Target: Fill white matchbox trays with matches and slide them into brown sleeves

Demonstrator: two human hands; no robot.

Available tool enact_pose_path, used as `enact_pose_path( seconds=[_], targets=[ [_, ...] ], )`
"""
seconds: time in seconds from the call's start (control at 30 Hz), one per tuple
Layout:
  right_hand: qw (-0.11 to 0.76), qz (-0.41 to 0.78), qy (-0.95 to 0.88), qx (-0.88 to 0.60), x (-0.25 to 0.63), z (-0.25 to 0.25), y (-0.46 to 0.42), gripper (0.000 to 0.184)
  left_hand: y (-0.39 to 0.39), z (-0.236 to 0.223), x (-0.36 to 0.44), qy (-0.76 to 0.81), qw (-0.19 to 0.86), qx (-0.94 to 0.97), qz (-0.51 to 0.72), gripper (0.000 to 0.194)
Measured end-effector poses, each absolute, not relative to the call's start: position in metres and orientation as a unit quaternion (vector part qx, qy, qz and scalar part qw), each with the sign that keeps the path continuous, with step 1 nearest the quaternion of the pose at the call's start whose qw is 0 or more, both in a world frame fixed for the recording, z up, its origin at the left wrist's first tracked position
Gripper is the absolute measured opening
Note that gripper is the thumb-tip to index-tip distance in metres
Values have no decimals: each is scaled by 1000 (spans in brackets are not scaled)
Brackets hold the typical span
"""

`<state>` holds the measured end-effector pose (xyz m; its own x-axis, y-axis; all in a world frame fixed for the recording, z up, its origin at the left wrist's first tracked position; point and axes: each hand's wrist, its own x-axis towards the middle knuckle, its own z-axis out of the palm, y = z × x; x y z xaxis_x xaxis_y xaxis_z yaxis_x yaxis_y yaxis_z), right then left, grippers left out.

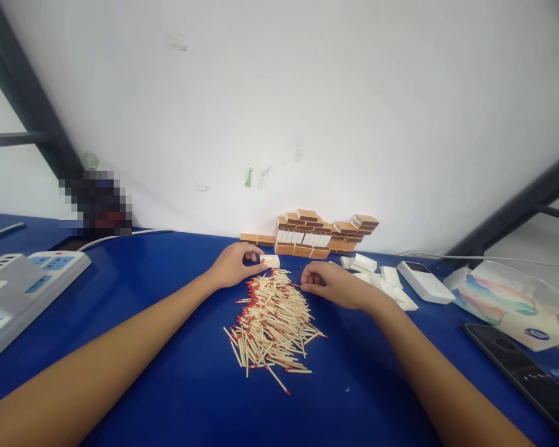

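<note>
A small white matchbox tray (274,263) with red-tipped matches in it sits at the far end of a large loose pile of matches (279,316). My left hand (236,265) grips the tray's left end between thumb and curled fingers. To the right of the pile, my right hand (333,284) is closed in a pinch. A single match (295,285) juts left from its fingertips, over the pile's edge. The heads in the pile mostly lie toward the left. One stray match (278,380) lies at the near end.
Stacked matchboxes (302,239) stand against the wall. Empty white trays (386,282) lie behind my right hand. Farther right are a white device (425,282), a tissue pack (507,304) and a dark phone (517,366). A power strip (37,298) sits at left on the blue table (168,379).
</note>
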<state>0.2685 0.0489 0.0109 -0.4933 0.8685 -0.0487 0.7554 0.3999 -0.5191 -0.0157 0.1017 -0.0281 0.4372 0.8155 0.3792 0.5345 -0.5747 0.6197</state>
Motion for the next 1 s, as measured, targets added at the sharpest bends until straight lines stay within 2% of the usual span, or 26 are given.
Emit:
enact_pose_path(
  seconds=[0.17, 0.3, 0.37, 0.5, 0.67, 0.9, 1.0],
  targets=[
    [104, 182, -844, -494, 273, 7, 49, 13, 101, -26, -15, 412, 206, 824, 329, 33],
    [228, 107, -843, -475, 260, 6, 61, 11, 102, -26, -14, 412, 194, 829, 325, 32],
    [260, 70, -845, -462, 246, 7, 70, 9, 102, -27, -13, 410, 186, 833, 321, 32],
    [217, 35, -866, -449, 219, 9, 85, 6, 101, -28, -14, 406, 174, 836, 324, 33],
    [182, 39, -870, -457, 206, 0, 87, 6, 102, -29, -15, 404, 169, 838, 326, 31],
    [254, 74, -854, -449, 232, -6, 76, 10, 104, -32, -15, 399, 172, 836, 335, 30],
    [216, 201, -824, -484, 251, -9, 72, 18, 104, -34, -16, 402, 173, 835, 333, 30]
  ],
)
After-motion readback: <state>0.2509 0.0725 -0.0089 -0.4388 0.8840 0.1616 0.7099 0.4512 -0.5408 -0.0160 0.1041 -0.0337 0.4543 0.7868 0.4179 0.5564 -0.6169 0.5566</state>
